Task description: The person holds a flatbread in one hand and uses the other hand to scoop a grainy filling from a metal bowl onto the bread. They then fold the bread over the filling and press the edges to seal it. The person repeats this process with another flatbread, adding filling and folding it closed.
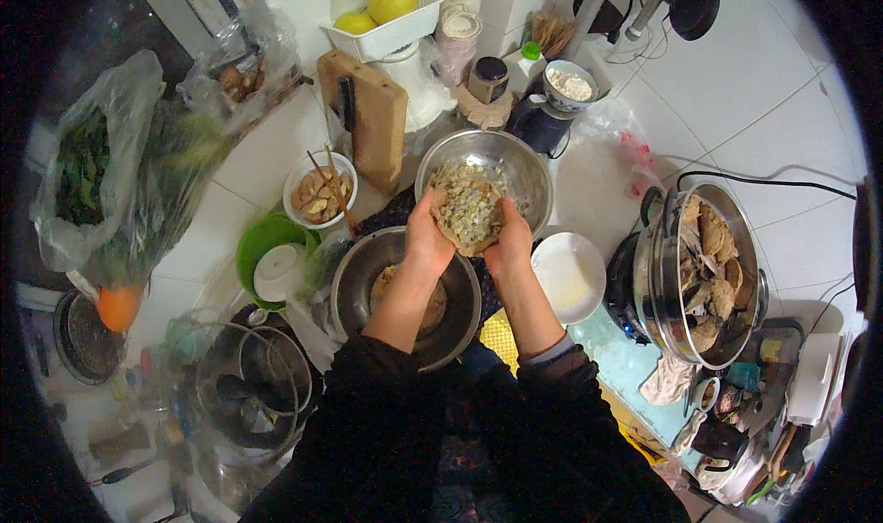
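Both my hands hold a flat piece of brown dough heaped with chopped pale-green filling (pixel 467 206). My left hand (pixel 429 236) cups its left side and my right hand (pixel 510 240) its right side, fingers curled beneath and partly hidden. Just beyond and partly under them stands a shiny metal bowl (pixel 529 169) with more chopped filling inside. Below my left forearm is a second, darker metal bowl (pixel 351 288) with a lump of brown dough (pixel 430 310), partly covered by the arm. A white bowl (pixel 575 279) with some pale stuff in it sits beside my right wrist.
At the right a steamer pot (pixel 655 279) holds several brown dough pieces (pixel 708 247); a black cable runs behind it. On the left are a white bowl with chopsticks (pixel 317 192), a green container (pixel 253 258) and plastic vegetable bags (pixel 138 164). A wooden cutting board (pixel 382 123) stands behind.
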Demonstrator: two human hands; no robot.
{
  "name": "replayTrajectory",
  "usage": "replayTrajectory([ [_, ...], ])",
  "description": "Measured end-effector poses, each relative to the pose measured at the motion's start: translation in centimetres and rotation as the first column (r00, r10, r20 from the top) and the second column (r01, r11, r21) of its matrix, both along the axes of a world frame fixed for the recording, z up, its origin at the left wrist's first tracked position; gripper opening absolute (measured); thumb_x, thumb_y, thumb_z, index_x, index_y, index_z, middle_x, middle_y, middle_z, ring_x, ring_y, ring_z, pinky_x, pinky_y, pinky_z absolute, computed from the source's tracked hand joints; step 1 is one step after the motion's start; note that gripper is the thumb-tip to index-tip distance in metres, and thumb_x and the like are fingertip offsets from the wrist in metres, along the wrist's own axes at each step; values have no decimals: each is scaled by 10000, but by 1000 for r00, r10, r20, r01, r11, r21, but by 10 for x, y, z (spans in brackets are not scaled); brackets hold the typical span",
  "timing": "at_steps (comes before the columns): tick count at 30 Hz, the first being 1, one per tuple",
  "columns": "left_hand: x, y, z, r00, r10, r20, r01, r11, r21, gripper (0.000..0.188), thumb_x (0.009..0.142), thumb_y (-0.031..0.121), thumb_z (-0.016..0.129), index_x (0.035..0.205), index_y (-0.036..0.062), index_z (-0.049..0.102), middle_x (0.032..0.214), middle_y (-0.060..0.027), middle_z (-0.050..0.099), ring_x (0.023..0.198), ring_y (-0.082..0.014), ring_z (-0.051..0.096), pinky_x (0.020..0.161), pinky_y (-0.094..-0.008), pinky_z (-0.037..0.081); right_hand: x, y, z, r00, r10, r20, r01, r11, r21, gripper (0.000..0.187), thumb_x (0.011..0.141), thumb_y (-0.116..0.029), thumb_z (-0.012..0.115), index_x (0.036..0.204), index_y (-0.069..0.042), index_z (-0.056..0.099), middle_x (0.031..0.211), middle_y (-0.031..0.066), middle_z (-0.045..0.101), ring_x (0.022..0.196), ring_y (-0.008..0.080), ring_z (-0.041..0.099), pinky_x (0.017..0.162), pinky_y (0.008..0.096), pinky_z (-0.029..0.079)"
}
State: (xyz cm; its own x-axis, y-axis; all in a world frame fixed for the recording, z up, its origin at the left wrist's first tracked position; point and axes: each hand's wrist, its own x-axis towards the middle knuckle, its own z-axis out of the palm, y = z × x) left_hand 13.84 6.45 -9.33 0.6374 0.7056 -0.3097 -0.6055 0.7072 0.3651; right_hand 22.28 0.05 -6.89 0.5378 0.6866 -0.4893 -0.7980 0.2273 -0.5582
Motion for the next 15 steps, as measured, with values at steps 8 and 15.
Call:
replayTrajectory([
  [8, 7, 0, 3, 997, 40, 70, -66, 909, 411, 610, 888, 458, 386, 1307, 19, 317, 1320, -97, 382, 1221, -248, 351, 1028, -395, 251, 18, 14, 4, 991, -73, -113, 80, 995, 59, 404, 940, -307, 378, 1192, 0, 451, 1222, 117, 489, 1096, 274, 488, 957, 419, 376],
  [15, 37, -3, 13, 964, 267, 9, -253, 898, 361, 493, 840, 230, 557, 1276, 59, 401, 1233, -70, 463, 1117, -193, 460, 923, -328, 385, 10, 26, 12, 994, -106, -25, 108, 988, 110, 391, 932, -298, 413, 1199, -16, 457, 1178, 111, 516, 1043, 242, 525, 909, 387, 418],
])
